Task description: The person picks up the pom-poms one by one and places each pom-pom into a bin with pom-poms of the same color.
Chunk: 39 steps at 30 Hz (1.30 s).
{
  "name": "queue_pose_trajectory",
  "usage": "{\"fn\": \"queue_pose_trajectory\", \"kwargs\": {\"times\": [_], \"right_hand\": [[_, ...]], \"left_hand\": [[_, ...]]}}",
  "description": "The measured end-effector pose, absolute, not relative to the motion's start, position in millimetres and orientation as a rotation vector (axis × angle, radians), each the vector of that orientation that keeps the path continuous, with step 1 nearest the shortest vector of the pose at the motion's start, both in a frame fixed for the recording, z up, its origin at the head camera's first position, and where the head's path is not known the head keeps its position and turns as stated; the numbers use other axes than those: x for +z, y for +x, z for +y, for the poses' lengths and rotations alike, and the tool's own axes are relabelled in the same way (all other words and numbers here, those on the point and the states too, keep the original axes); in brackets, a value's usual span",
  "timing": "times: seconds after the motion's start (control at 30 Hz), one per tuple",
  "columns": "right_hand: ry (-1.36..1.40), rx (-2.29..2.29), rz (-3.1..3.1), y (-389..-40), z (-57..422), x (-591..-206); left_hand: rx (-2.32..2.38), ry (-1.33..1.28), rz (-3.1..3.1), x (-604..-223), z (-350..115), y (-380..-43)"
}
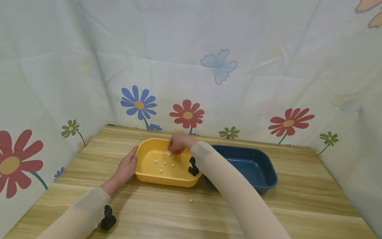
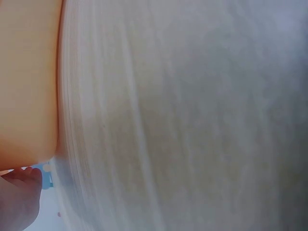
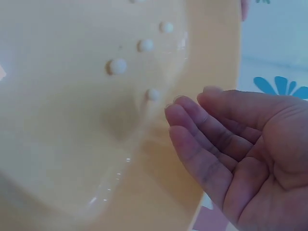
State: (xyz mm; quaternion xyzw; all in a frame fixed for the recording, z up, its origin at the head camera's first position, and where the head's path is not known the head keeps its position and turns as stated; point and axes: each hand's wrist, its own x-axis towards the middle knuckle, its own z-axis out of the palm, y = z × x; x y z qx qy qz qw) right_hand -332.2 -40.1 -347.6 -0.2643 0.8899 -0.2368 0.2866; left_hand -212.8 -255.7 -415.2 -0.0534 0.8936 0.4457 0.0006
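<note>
My left hand lies against the left end of a yellow basin, its fingers touching the outer wall. In the left wrist view, the fingertips meet the basin's wall. Over the basin's far side, my right hand hangs with loosely bent fingers. The right wrist view shows no object between its thumb and fingers. Several small white balls lie on the basin floor. One white ball sits just off the right fingertips.
A dark blue basin stands to the right, partly behind my right sleeve. One small yellowish ball lies on the wooden table in front of the yellow basin. A flower-printed curtain closes off the back and sides.
</note>
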Motion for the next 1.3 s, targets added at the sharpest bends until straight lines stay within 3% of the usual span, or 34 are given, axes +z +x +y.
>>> {"fn": "queue_pose_trajectory", "kwargs": {"times": [0.43, 0.7, 1.07, 1.3], "right_hand": [[-0.787, -0.819, 2.388, -320.5, -18.2, -315.6], [-0.944, -0.876, 2.408, -283.0, 9.3, -304.8], [-0.996, -1.111, 2.395, -209.2, 70.5, -326.2], [-0.913, -1.170, 2.391, -183.5, 90.1, -351.9]], "left_hand": [[1.386, -0.172, 2.804, -416.1, -254.8, -213.2], [1.406, -0.168, 2.787, -415.5, -255.0, -212.1], [1.398, -0.155, 2.780, -414.8, -254.4, -211.8], [1.390, -0.137, 2.777, -415.9, -255.9, -213.7]]}}
